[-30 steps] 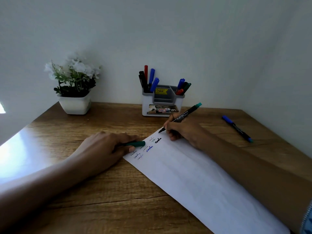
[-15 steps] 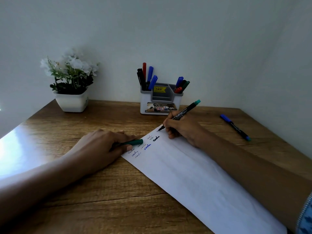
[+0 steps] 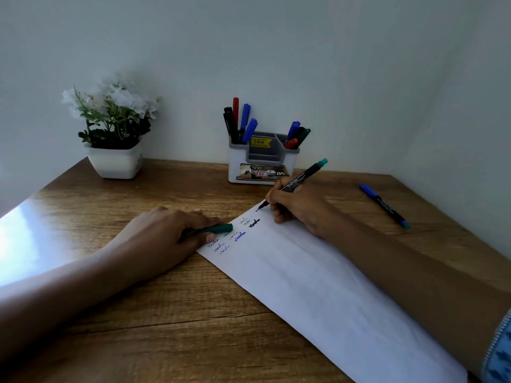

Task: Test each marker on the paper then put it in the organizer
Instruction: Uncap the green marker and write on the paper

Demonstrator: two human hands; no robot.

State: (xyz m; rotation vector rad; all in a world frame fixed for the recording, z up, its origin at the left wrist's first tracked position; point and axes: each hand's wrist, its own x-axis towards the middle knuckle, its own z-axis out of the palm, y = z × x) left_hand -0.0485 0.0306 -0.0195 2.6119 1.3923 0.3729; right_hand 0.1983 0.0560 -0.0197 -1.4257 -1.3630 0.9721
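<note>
One marker (image 3: 300, 178) touched paper (image 3: 318, 286) on the counter (image 3: 166, 313).
Right hand (image 3: 298, 208) pinched it at the paper's far corner; left hand (image 3: 166, 233) gripped a green cap (image 3: 218, 229) beside the writing (image 3: 240, 235); organizer (image 3: 260, 167) stood behind.

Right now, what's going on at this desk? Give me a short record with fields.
Right hand: holds marker, tip at far corner of the paper
Left hand: grips green cap beside the paper
Writing: several test words near the paper's far end
Organizer: by the wall, markers in left and right compartments
Loose marker: blue-capped, lying on the desk, right side
Plant: potted, back left
</note>
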